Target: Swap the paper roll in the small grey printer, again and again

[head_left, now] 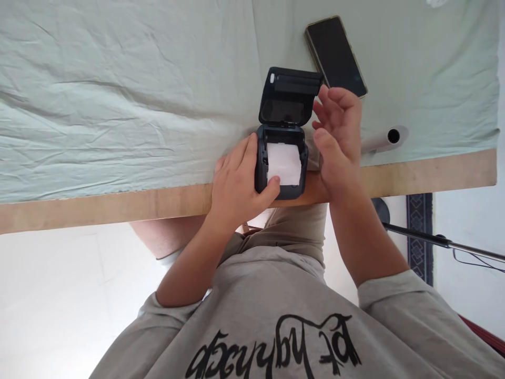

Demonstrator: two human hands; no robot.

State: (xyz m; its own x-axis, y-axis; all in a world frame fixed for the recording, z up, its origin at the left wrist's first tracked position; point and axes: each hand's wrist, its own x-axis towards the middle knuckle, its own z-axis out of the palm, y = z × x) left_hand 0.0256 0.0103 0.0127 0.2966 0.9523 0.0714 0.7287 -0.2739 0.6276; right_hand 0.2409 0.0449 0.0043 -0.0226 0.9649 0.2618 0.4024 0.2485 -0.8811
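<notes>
A small dark portable thermal printer (259,181) sits at the table's near edge with its hinged lid (290,98) raised. Inside its bay lies white paper (284,163), apparently a roll. My left hand (239,181) grips the printer's left side, its fingers along the casing and its thumb over the front edge by the paper. My right hand (339,134) is at the right of the raised lid, thumb and fingers apart and loosely curled. Its fingertips come close to the lid's edge; whether they touch it I cannot tell. Nothing shows in that palm.
A phone (337,55) lies face up behind my right hand. A white tube-like roll (381,139) with a dark hollow end rests to the right. Pale green cloth (138,95) covers the table up to its wooden edge (106,205). A metal pole (442,241) stands below at right.
</notes>
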